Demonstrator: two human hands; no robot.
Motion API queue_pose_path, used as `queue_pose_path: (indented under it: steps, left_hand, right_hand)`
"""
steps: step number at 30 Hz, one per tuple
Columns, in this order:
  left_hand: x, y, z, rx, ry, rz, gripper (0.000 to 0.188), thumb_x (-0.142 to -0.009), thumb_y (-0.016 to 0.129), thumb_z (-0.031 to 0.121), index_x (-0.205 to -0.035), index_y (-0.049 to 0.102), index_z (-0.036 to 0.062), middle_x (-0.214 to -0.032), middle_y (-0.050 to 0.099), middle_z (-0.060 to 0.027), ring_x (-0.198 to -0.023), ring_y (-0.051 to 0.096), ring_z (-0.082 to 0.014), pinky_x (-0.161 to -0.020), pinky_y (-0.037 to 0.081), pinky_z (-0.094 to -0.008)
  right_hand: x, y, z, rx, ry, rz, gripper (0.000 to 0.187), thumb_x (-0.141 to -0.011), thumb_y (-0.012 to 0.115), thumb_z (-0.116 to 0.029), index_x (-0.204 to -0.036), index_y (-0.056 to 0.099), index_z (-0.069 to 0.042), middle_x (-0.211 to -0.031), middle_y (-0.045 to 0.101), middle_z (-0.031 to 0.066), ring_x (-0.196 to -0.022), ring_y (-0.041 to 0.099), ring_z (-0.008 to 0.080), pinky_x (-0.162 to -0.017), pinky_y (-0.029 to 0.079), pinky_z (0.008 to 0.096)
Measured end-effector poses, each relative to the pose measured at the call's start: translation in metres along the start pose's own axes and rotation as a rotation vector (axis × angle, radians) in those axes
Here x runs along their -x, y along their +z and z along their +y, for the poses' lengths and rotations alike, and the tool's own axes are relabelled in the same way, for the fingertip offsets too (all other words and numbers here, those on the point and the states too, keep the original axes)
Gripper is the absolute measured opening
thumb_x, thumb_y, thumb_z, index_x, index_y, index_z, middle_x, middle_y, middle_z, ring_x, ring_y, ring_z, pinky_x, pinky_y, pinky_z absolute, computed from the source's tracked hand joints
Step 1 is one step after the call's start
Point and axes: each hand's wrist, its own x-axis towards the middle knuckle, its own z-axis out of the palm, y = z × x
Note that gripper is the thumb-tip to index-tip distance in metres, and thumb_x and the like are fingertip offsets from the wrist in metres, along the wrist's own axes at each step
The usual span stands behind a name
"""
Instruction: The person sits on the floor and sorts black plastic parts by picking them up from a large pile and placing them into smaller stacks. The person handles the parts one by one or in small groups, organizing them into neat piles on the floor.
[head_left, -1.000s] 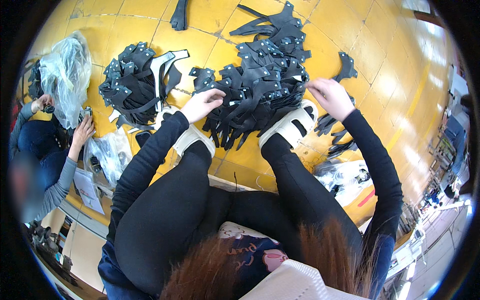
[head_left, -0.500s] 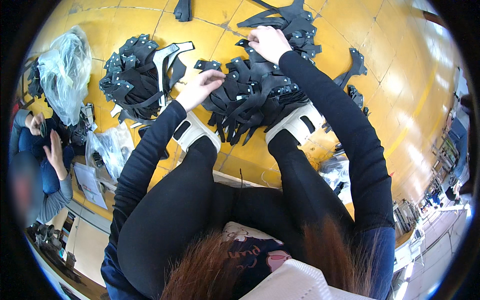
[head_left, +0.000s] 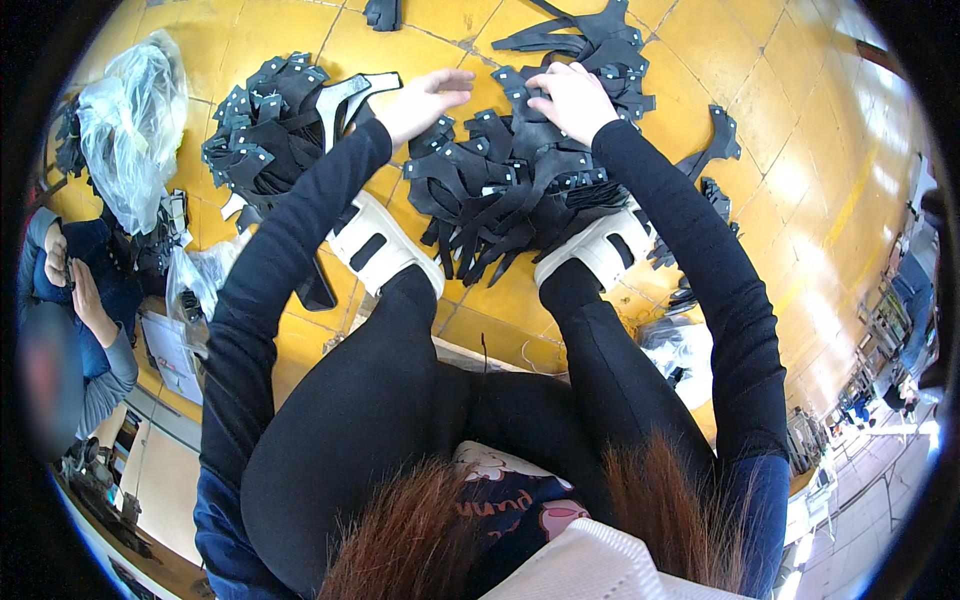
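Note:
A big heap of black cut leather pieces [head_left: 520, 185] lies on the yellow tiled floor [head_left: 800, 170] in front of my feet. My right hand [head_left: 572, 100] presses down on the far part of this heap, fingers curled into the pieces. My left hand [head_left: 425, 97] hovers flat, fingers apart, at the heap's left edge, with nothing held in it. A second heap of black pieces [head_left: 275, 130] with small white tags lies further left. My white sandals [head_left: 385, 245] rest at the near edge of the big heap.
A crumpled clear plastic bag [head_left: 130, 130] lies at the far left. Another person [head_left: 80, 300] sits at the left edge, hands raised. Loose black pieces [head_left: 715, 150] are scattered right of the heap, and more plastic wrap [head_left: 680, 350] lies by my right knee.
Both hands have moved away from me across the heap; the right hand swung from the heap's right edge to its far middle, and the left hand rose toward the far left edge.

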Motion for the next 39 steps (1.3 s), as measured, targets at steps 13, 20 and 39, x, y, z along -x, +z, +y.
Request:
queue_pose_path:
  steps: [13,20,39]
  left_hand:
    - [-0.023,-0.045,0.016,-0.051,-0.054,-0.056,0.042,-0.093,0.052,0.036,-0.131,0.053,0.0175,-0.127,0.058,-0.0007,-0.115,0.051,-0.0139,-0.101,0.033,-0.0352]
    - [-0.02,-0.018,-0.003,-0.14,0.149,0.047,0.049,-0.086,0.062,0.026,-0.132,0.052,0.0103,-0.128,0.057,-0.0084,-0.114,0.056,-0.0207,-0.101,0.039,-0.0327]
    - [0.007,-0.001,-0.003,0.078,-0.089,-0.032,0.037,-0.09,0.059,0.019,-0.123,0.057,0.003,-0.119,0.061,-0.0105,-0.111,0.056,-0.019,-0.098,0.041,-0.0292]
  right_hand:
    - [-0.027,0.005,-0.005,-0.037,0.272,-0.077,0.026,-0.087,0.057,-0.032,-0.098,0.069,-0.012,-0.102,0.065,0.0098,-0.102,0.057,0.0285,-0.087,0.044,0.0459]
    - [-0.02,-0.001,-0.008,-0.183,-0.062,0.05,0.021,-0.085,0.059,-0.032,-0.094,0.072,-0.018,-0.101,0.06,-0.0019,-0.108,0.049,0.0191,-0.092,0.032,0.0398]
    - [-0.009,0.008,0.009,-0.146,-0.072,0.114,0.015,-0.084,0.059,-0.023,-0.093,0.07,-0.016,-0.089,0.063,-0.0004,-0.1,0.056,0.0197,-0.09,0.04,0.039]
